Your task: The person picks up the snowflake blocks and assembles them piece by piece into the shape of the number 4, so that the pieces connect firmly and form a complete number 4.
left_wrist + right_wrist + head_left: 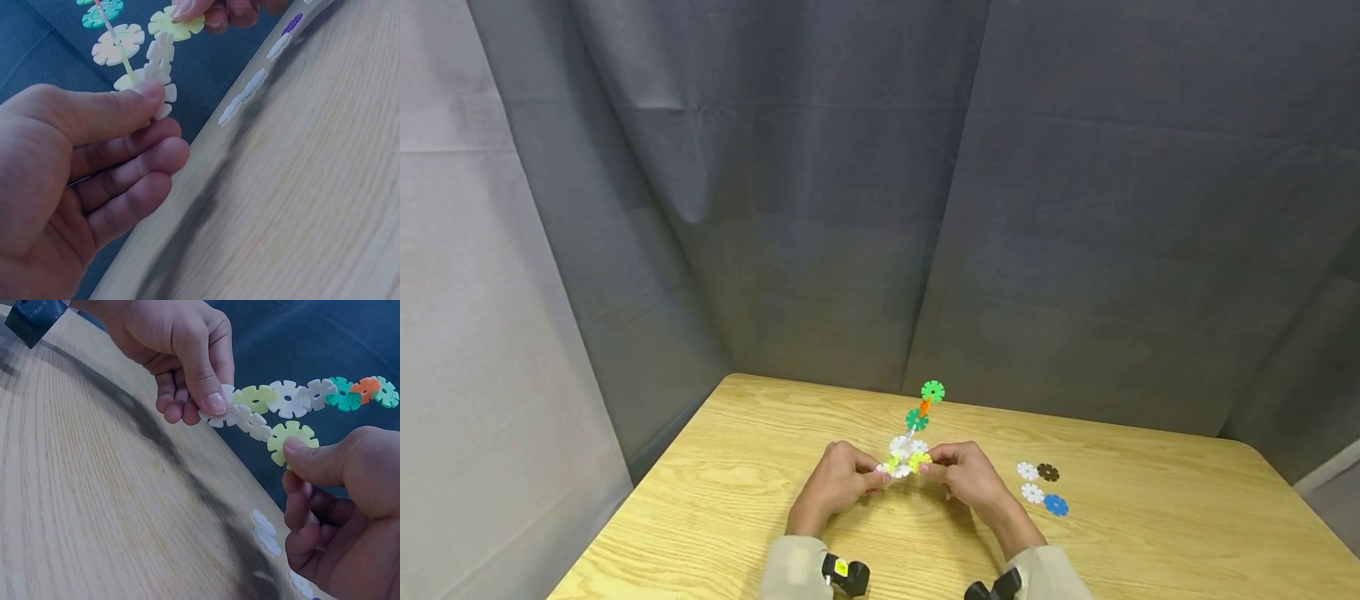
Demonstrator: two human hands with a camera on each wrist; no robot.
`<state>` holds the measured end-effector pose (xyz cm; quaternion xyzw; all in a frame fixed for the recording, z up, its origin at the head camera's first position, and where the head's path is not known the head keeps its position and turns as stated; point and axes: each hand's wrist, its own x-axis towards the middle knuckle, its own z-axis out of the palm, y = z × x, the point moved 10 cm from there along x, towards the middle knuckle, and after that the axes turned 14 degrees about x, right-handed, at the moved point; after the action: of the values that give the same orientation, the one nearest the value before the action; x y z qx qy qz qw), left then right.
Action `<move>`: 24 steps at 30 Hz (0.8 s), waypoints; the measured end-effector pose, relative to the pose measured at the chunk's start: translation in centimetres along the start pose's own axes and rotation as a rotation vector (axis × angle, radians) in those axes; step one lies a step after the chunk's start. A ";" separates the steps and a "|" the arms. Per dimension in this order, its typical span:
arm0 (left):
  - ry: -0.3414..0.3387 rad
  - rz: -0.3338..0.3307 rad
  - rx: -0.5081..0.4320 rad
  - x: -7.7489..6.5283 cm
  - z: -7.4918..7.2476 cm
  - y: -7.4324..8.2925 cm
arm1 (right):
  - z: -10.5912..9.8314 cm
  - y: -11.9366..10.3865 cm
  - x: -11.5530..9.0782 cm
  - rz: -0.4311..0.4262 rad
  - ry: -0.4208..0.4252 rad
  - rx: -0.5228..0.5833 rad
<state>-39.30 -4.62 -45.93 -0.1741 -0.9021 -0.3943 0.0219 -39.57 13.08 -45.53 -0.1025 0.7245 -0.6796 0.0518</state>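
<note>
Notched plastic snowflake discs, slotted edge to edge, form a bent chain held above the table. My left hand (842,482) pinches a white disc (231,416) at the bend between thumb and fingers. My right hand (968,477) pinches a yellow disc (281,449) at one end, touching or joined to a neighbouring white disc (253,423); the exact fit is unclear. From the bend the other branch runs through a yellow-green disc (255,403), white discs (299,402), a teal disc (340,403) and an orange disc (370,384) to a green disc (927,387).
Right of my right hand, loose discs lie on the wooden table (1150,517): a white disc (1027,468), a brown disc (1043,468), another white disc (1028,490) and a blue disc (1056,505). Grey curtains (820,250) hang behind the table.
</note>
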 end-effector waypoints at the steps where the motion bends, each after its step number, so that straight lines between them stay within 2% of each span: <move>1: -0.002 -0.002 -0.002 0.0 0.0 0.0 | 0.0 0.0 0.0 0.001 0.000 0.001; 24: -0.015 -0.009 -0.034 0.1 0.1 -0.2 | 0.2 0.7 0.1 0.003 -0.011 0.035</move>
<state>-39.41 -4.61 -46.12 -0.1734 -0.8961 -0.4084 0.0104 -39.65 12.88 -46.24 -0.1041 0.7125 -0.6915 0.0585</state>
